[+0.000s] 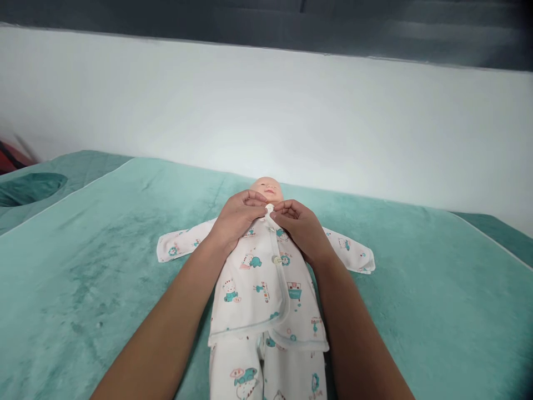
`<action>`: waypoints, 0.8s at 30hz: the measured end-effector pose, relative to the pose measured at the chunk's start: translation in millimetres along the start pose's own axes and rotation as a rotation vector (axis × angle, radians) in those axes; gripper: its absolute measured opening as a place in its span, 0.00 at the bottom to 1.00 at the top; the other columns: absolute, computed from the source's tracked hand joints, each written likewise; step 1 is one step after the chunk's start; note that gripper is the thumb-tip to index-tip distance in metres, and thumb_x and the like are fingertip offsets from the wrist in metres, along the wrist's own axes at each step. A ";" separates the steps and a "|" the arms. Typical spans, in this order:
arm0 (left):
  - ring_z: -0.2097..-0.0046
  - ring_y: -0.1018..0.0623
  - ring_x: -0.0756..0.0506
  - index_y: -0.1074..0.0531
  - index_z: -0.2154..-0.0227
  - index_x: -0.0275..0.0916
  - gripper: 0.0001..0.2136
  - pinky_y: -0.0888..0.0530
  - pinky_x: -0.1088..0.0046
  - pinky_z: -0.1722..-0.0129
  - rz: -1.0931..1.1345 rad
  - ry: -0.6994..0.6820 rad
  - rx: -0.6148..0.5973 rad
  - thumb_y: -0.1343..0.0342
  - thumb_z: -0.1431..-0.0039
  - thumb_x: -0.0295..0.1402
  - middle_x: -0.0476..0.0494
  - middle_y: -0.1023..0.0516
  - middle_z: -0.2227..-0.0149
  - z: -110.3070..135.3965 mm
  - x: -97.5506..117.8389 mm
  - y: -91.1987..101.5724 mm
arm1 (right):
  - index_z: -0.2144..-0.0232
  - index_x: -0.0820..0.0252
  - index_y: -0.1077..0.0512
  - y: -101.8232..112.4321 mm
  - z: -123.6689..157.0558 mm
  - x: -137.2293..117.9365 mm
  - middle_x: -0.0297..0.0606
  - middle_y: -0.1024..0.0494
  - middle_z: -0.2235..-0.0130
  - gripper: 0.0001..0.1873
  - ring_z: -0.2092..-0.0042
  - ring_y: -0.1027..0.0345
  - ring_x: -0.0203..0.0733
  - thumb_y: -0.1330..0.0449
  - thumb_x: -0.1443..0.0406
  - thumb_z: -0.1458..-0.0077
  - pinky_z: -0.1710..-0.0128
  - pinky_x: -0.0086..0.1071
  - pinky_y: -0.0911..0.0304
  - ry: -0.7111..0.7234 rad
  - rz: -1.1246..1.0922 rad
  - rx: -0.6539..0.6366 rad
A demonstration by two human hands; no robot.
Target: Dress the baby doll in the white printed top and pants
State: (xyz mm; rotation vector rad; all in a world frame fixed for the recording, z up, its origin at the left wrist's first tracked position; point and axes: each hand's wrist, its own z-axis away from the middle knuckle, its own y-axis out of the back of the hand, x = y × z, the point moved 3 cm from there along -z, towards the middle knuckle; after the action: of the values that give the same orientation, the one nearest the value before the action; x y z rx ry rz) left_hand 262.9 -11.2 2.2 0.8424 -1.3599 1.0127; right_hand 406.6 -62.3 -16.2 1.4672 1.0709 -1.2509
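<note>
A baby doll (pixel 270 189) lies on its back, dressed in a white printed baby jacket (pixel 260 278) and matching trousers (pixel 291 369). Its sleeves spread out to both sides. At the neck, my left hand (pixel 244 214) pinches the collar from the left side, thumb and fingers together. My right hand (pixel 296 222) pinches the collar's other side, almost touching the left fingertips. A small white piece of the collar (pixel 270 208) shows between them. Lower down the front edge, a pale round button (pixel 276 259) is visible. The fingers partly hide the doll's chin and neck.
The doll lies on a teal plush cover (pixel 416 278) with a face hole (pixel 31 189) at the far left. Behind it rises a white wall (pixel 266 111) with a dark band (pixel 266 22) on top. Something red (pixel 14 158) shows at the left edge.
</note>
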 end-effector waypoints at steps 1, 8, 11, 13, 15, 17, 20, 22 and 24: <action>0.72 0.28 0.52 0.27 0.67 0.38 0.12 0.34 0.75 0.73 -0.014 0.002 0.008 0.39 0.58 0.27 0.49 0.25 0.70 0.2 0.3 -0.4 | 0.65 0.58 0.28 0.1 -0.1 -0.6 0.33 0.26 0.66 0.14 0.65 0.35 0.35 0.35 0.57 0.53 0.64 0.30 0.40 0.010 0.028 0.010; 0.73 0.30 0.53 0.29 0.67 0.39 0.11 0.36 0.76 0.74 -0.038 0.004 0.000 0.41 0.58 0.25 0.51 0.27 0.70 1.2 0.2 -0.5 | 0.68 0.58 0.27 -0.6 0.2 -3.6 0.33 0.26 0.68 0.14 0.67 0.36 0.35 0.35 0.56 0.55 0.66 0.30 0.41 -0.004 0.094 0.025; 0.75 0.33 0.54 0.30 0.68 0.39 0.11 0.38 0.77 0.75 0.010 -0.006 -0.022 0.41 0.58 0.25 0.53 0.30 0.73 0.6 -0.7 0.4 | 0.68 0.58 0.27 -1.4 0.2 -3.3 0.33 0.27 0.68 0.14 0.67 0.37 0.35 0.34 0.57 0.55 0.66 0.30 0.41 -0.041 0.043 0.036; 0.75 0.34 0.55 0.30 0.69 0.38 0.10 0.39 0.78 0.75 0.048 -0.015 -0.052 0.41 0.58 0.24 0.54 0.32 0.74 0.3 -0.9 0.7 | 0.68 0.58 0.27 -1.1 -0.3 -2.2 0.33 0.27 0.68 0.13 0.67 0.37 0.35 0.34 0.57 0.55 0.65 0.31 0.41 -0.047 0.028 0.034; 0.74 0.34 0.55 0.31 0.71 0.38 0.09 0.39 0.78 0.74 0.085 -0.021 -0.088 0.41 0.58 0.24 0.54 0.32 0.74 0.2 -0.9 0.9 | 0.67 0.58 0.27 -0.3 -1.2 -0.1 0.32 0.27 0.68 0.13 0.68 0.37 0.35 0.34 0.57 0.55 0.65 0.31 0.41 -0.037 0.022 0.012; 0.74 0.34 0.54 0.32 0.73 0.38 0.09 0.39 0.78 0.74 0.115 -0.027 -0.119 0.41 0.59 0.24 0.54 0.32 0.74 0.2 -0.8 1.1 | 0.67 0.58 0.26 1.1 -2.5 2.5 0.32 0.27 0.69 0.13 0.68 0.37 0.35 0.34 0.57 0.54 0.66 0.31 0.41 -0.022 0.023 -0.010; 0.74 0.36 0.54 0.34 0.74 0.38 0.08 0.41 0.77 0.74 0.119 -0.035 -0.145 0.42 0.58 0.24 0.54 0.34 0.75 0.4 -0.8 1.3 | 0.67 0.58 0.26 2.6 -4.4 5.0 0.32 0.27 0.68 0.13 0.68 0.37 0.35 0.35 0.56 0.53 0.66 0.30 0.41 -0.006 0.043 -0.017; 0.75 0.37 0.54 0.35 0.74 0.39 0.07 0.42 0.77 0.75 0.073 -0.046 -0.149 0.42 0.56 0.25 0.54 0.35 0.75 0.6 -1.2 0.8 | 0.67 0.58 0.26 2.6 -5.4 4.6 0.32 0.27 0.68 0.12 0.68 0.38 0.34 0.35 0.57 0.53 0.66 0.30 0.42 0.009 0.063 -0.013; 0.76 0.39 0.54 0.35 0.73 0.40 0.06 0.44 0.76 0.75 -0.006 -0.070 -0.138 0.44 0.54 0.26 0.54 0.36 0.75 1.0 -2.2 0.1 | 0.68 0.58 0.27 1.9 -5.9 3.1 0.32 0.26 0.68 0.11 0.68 0.38 0.34 0.36 0.58 0.53 0.67 0.29 0.43 0.024 0.084 0.000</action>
State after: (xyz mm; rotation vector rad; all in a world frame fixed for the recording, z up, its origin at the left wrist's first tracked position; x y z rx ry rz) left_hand 262.6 -12.3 0.1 0.7843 -1.4681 0.8811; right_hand 410.0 -56.8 -18.6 1.5145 1.0146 -1.1769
